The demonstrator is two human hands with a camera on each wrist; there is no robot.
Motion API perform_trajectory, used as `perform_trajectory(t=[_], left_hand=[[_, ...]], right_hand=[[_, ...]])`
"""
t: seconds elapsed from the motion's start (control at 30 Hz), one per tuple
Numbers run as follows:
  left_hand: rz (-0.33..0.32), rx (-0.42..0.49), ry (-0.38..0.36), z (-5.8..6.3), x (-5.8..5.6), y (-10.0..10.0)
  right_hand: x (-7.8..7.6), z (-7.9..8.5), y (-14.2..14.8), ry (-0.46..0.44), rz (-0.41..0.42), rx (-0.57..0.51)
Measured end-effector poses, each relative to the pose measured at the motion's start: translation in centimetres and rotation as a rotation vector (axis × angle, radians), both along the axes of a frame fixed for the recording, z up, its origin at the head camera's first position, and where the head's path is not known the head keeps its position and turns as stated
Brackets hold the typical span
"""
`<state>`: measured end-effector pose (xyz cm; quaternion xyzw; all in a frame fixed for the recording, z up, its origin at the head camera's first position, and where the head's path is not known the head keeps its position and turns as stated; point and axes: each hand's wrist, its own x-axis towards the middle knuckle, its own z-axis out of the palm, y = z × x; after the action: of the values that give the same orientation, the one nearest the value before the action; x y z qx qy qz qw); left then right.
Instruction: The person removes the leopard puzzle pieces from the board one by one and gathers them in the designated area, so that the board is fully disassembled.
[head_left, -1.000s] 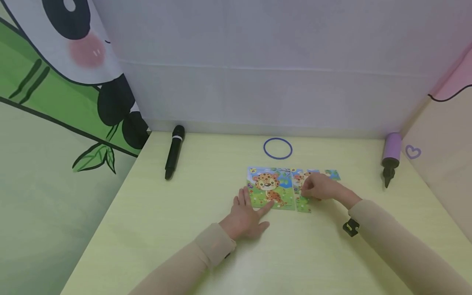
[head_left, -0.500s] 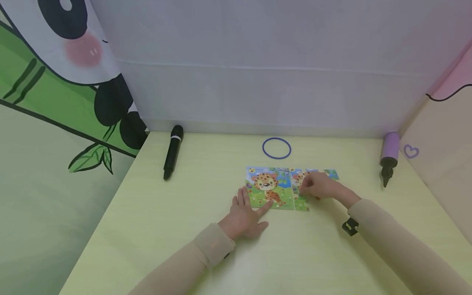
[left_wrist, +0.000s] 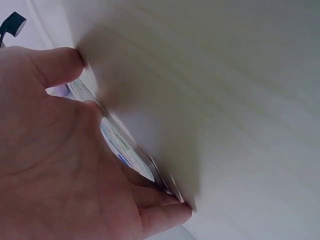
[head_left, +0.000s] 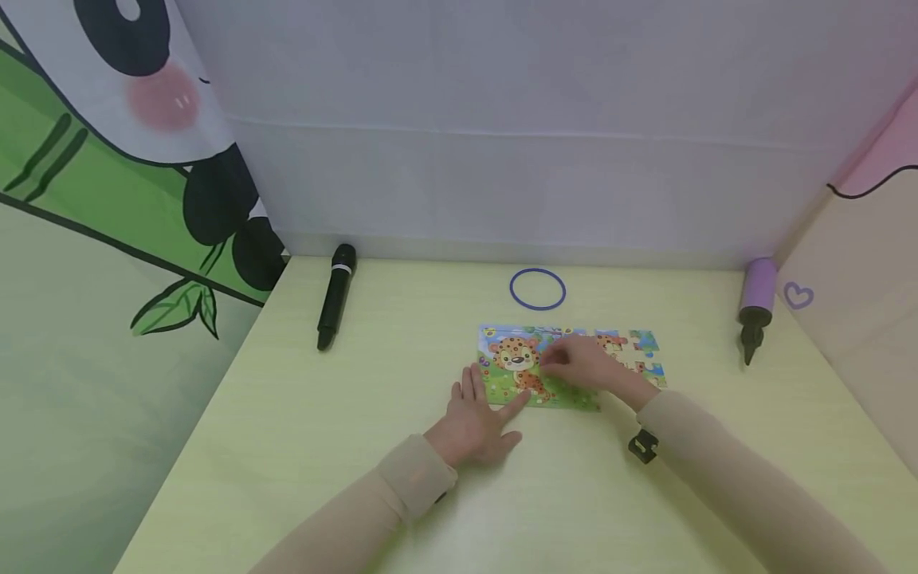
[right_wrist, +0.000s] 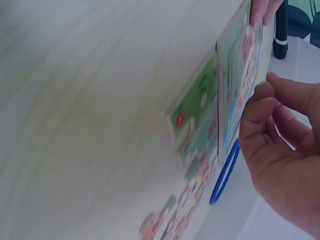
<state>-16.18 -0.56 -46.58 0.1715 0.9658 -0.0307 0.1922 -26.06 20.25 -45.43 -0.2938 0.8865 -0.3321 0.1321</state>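
A leopard picture card (head_left: pixel 515 359) lies flat on the table, its left edge under the fingertips of my left hand (head_left: pixel 473 426). That hand is spread, with its thumb on the tabletop. Over the card's right part hovers my right hand (head_left: pixel 584 363), thumb and index fingertips together. In the right wrist view no piece shows between these fingertips. Against the card's right side lie joined jigsaw pieces (right_wrist: pixel 197 100) with a green bottom edge, partly covered by the right hand in the head view. Further right are a blue-and-green corner piece (head_left: pixel 645 341) and other pieces (head_left: pixel 653 371).
Behind the card lies a blue ring (head_left: pixel 538 308). A black microphone (head_left: pixel 335 299) lies at the back left, and a purple hand pump (head_left: pixel 759 303) at the back right. The table ends at a pale draped wall (head_left: pixel 502 191).
My right hand has moved left from the jigsaw pieces to above the leopard card, uncovering pieces on the right. My left hand has stayed in place.
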Motion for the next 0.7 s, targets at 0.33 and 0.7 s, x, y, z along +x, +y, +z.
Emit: perform_trajectory(t=[0.33, 0.7], left_hand=[[0.006, 0.010, -0.013, -0.1, -0.1, 0.0], [-0.021, -0.006, 0.024, 1.9, 1.0, 0.0]], right_hand=[[0.7, -1.1, -2.2, -0.058, 0.048, -0.058], [0.9, -1.5, -3.3, 0.010, 0.085, -0.040]])
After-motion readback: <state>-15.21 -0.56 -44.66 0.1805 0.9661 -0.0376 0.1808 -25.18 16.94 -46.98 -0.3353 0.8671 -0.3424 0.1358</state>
